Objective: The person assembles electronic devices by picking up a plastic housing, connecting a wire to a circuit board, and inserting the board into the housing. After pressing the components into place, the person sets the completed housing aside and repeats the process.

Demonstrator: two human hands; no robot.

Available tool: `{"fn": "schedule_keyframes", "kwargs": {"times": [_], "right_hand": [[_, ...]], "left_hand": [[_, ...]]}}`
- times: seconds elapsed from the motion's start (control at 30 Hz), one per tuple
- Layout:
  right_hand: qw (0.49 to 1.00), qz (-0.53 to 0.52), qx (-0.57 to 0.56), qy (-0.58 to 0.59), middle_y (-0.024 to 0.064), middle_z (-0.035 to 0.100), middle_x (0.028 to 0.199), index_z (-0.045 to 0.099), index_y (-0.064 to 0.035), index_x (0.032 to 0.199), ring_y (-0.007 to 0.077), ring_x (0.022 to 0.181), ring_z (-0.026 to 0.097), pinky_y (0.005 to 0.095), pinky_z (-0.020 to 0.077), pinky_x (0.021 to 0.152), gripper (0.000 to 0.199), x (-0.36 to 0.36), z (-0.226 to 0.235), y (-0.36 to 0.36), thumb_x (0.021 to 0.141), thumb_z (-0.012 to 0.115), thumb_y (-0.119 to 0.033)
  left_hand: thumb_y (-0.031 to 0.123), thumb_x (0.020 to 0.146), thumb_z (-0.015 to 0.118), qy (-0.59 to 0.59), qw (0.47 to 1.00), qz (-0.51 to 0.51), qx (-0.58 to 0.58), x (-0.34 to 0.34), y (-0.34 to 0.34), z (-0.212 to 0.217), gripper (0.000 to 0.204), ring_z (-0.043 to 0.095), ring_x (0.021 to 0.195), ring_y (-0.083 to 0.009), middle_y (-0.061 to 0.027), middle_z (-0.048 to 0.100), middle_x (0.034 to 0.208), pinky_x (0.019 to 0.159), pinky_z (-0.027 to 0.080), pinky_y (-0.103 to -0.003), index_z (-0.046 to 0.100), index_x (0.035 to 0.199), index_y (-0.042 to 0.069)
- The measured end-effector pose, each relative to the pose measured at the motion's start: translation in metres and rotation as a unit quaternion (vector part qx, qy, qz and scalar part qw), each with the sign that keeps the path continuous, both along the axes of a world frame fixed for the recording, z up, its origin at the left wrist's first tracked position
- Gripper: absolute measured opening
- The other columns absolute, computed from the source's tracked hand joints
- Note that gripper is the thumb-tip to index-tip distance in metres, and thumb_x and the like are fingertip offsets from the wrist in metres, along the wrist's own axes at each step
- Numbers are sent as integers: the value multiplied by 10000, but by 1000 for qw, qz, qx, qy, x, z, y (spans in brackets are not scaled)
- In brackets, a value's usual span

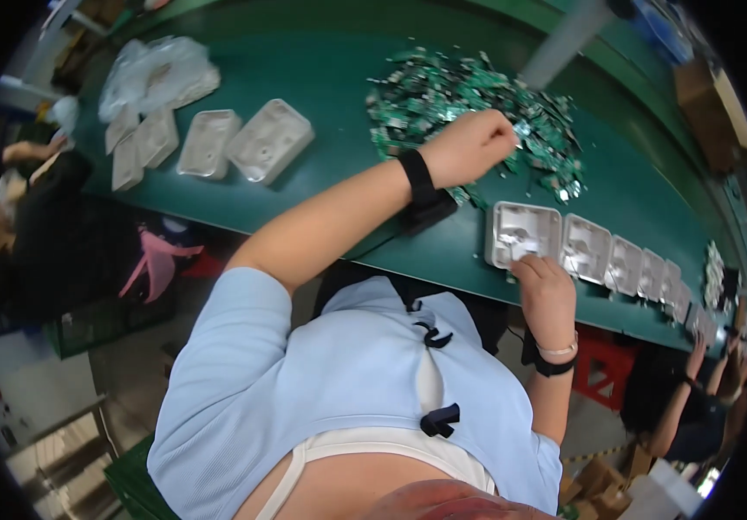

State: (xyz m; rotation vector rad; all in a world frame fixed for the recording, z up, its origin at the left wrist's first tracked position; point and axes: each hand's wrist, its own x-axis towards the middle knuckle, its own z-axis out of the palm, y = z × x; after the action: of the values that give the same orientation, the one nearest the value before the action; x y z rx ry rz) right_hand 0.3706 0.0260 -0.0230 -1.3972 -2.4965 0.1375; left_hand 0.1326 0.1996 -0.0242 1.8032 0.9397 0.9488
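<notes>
Op: What could go wrong here?

Eng: Your white housing (512,223) sits near the front edge of the bench (339,113), just beside the housing row (587,249) to its right. Bump it sideways and the row would likely shift; a pull toward you could tip it off. The board pile (464,87), beyond it, is a loose heap: a low sweep of your black wrist box (430,212) could drag boards out.

Op: Hand poses?

Eng: Left grip (475,149): forearm angled across, over the pile, beyond the housing, fingers curled in. Can't tell if it pinches a board. Right grip (547,295): on the housing's near side, fingers bent at the near wall. Can't tell if they're pinching anything.
</notes>
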Motion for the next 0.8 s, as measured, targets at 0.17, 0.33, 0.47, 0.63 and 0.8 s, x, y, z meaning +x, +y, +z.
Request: {"fn": "schedule_keyframes", "kwargs": {"times": [0.17, 0.33, 0.47, 0.63, 0.8], "right_hand": [[990, -17, 89, 109, 77, 702, 989, 729, -36, 1082, 236, 787, 649, 335, 522, 693, 134, -44, 17, 8, 959, 678, -53], [705, -117, -342, 610, 3, 641, 942, 713, -14, 1228, 92, 751, 566, 221, 429, 623, 250, -78, 1, 38, 1112, 594, -201], [622, -94, -428, 649, -16, 627, 961, 698, -4, 1302, 47, 756, 535, 190, 397, 612, 334, -95, -23, 58, 1136, 581, -268], [634, -110, -376, 666, 18, 672, 1038, 687, 3, 1300, 64, 801, 570, 212, 437, 666, 324, -108, -32, 70, 1134, 588, -257], [618, -129, -270, 727, 57, 693, 1147, 656, 8, 1311, 88, 887, 607, 236, 483, 739, 282, -115, -27, 76, 1139, 571, -199]], "left_hand": [[163, 1009, 694, -31, 986, 9, 165, -26, -36, 5, 135, 660, 755, -255, -89, 668, 902, 671, 527, -384, 648, 1027, 37], [150, 980, 716, 104, 978, -3, 183, -45, -74, 21, 121, 693, 837, -298, -97, 675, 945, 712, 554, -417, 647, 1012, 56], [134, 942, 741, 147, 964, 12, 220, -66, -87, 6, 159, 708, 932, -322, -99, 699, 997, 770, 574, -437, 646, 1046, 61], [161, 874, 802, 144, 963, 61, 220, -114, -94, 4, 344, 670, 1113, -358, -130, 683, 1185, 927, 549, -462, 655, 1172, 69], [233, 728, 920, 344, 873, 293, 182, -196, -99, 2, 848, 456, 1427, -472, -262, 495, 1497, 1162, 401, -562, 519, 1447, 31]]}}
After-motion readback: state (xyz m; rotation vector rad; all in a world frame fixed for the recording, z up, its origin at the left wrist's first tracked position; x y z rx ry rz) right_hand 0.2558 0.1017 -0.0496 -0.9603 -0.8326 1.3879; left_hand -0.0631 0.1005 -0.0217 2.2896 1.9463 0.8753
